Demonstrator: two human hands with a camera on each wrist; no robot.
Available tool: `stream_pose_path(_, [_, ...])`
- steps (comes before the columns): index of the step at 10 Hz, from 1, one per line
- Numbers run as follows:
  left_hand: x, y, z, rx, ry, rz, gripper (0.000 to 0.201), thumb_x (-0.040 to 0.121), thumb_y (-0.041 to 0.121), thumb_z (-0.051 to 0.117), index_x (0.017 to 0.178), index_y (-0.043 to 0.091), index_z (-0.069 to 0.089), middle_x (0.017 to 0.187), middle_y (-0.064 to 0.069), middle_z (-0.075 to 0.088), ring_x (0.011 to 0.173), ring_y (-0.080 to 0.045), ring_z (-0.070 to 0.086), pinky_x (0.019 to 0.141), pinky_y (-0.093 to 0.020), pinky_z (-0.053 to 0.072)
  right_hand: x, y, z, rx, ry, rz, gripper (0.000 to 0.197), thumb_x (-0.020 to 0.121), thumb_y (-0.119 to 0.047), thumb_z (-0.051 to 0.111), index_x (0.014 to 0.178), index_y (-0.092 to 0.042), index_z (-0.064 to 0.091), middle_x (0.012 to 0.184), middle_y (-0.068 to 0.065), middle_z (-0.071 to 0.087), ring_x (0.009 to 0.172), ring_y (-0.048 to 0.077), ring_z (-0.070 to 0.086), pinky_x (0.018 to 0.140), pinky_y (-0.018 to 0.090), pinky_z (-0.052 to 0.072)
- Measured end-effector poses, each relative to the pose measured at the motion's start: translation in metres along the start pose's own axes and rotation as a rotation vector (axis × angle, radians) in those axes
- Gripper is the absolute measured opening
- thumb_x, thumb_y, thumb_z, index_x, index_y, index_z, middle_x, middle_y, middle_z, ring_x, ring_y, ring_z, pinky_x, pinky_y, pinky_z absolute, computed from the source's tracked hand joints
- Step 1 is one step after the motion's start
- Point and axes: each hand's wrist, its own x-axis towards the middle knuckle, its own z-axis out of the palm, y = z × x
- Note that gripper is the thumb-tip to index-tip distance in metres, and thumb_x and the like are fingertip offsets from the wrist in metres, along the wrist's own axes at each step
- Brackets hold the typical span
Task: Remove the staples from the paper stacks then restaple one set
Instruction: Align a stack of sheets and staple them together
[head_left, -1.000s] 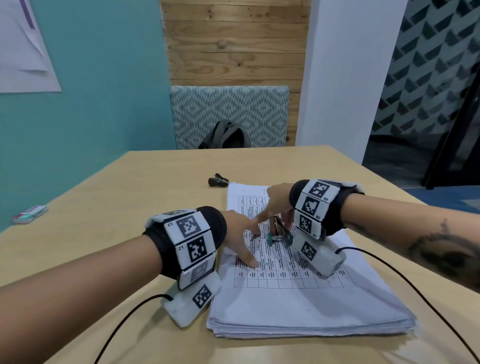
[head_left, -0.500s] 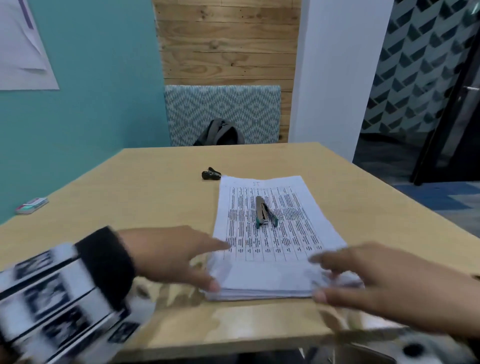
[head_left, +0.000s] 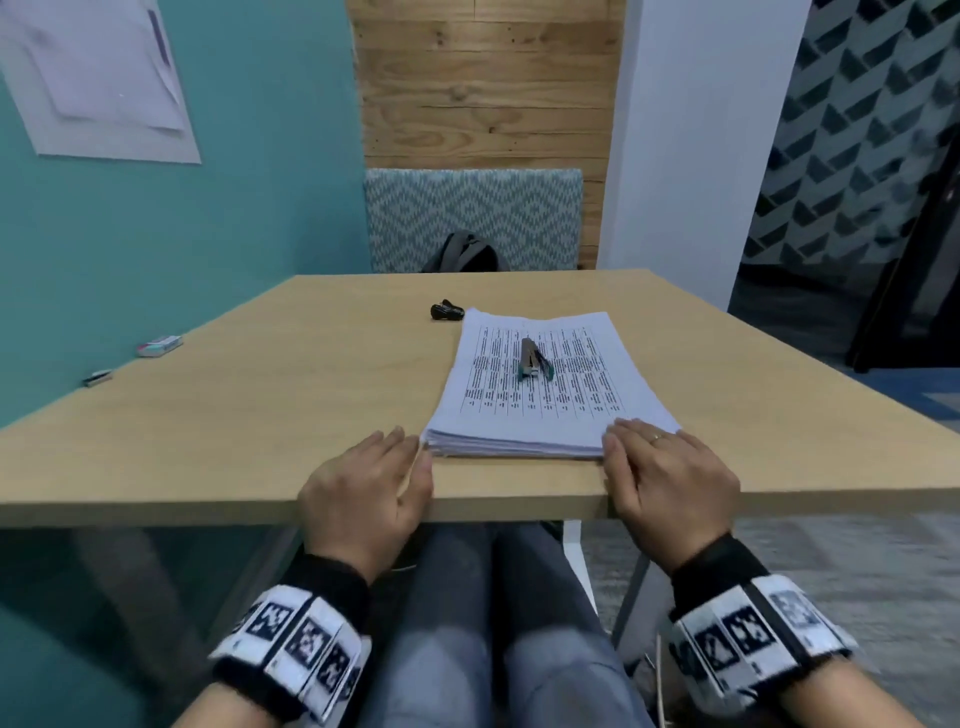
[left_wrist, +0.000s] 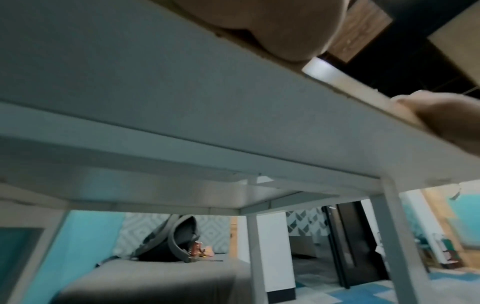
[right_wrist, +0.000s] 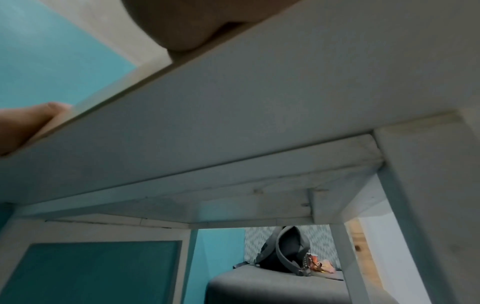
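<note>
Both hands (head_left: 366, 493) (head_left: 670, 483) flat at table edge (head_left: 156, 506), flanking paper stack (head_left: 545, 415).

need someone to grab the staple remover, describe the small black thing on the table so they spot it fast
On the light wooden table, find the white stack of printed paper. Just beyond its far left corner sits the small black clawed object, on bare wood. Unlike the grey-and-green stapler, it lies off the paper.
</note>
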Motion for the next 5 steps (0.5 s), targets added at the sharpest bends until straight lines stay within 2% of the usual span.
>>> stream_pose_path(2, [-0.002,0.001,0.006,-0.004,0.051,-0.006,0.04,0.084,0.032,0.041,0.072,0.015,0.076,0.078,-0.002,0.075,0.068,-0.019,0.072,0.052,-0.025,0.051,0.0,0.0,0.003,-0.047,0.145,-0.01,0.046,0.091,-0.027,0.036,0.063,-0.012,0.069,0.067,0.004,0.07,0.057,0.025,0.064,0.057,0.027,0.047])
stream_pose_path(3, [-0.003,-0.002,0.014,-0.003,0.135,0.027,0.04,0.084,0.031,0.041,0.072,0.015,0.075,0.078,-0.003,0.075,0.068,-0.02,0.072,0.051,-0.026,0.051,-0.003,0.002,0.01,-0.056,0.225,-0.032,0.049,0.094,-0.027,0.033,0.064,-0.012,0.07,0.069,0.004,0.071,0.059,0.024,0.065,0.06,0.028,0.045])
stream_pose_path(4, [0.003,-0.006,0.019,0.009,0.184,0.052,0.042,0.087,0.031,0.04,0.073,0.015,0.076,0.079,-0.003,0.075,0.069,-0.02,0.072,0.051,-0.025,0.05,-0.001,0.007,0.015,-0.037,0.221,-0.057,0.041,0.091,-0.024,0.039,0.068,-0.012,0.071,0.075,0.004,0.073,0.067,0.023,0.069,0.068,0.028,0.041])
stream_pose_path(5, [0.001,-0.004,0.026,0.0,0.343,0.113,0.054,0.095,0.034,0.031,0.073,0.014,0.077,0.079,-0.004,0.075,0.069,-0.021,0.073,0.051,-0.025,0.05,-0.004,0.006,0.015,0.015,0.259,-0.091,0.04,0.092,-0.024,0.039,0.074,-0.012,0.073,0.083,0.005,0.074,0.077,0.022,0.072,0.074,0.029,0.043])
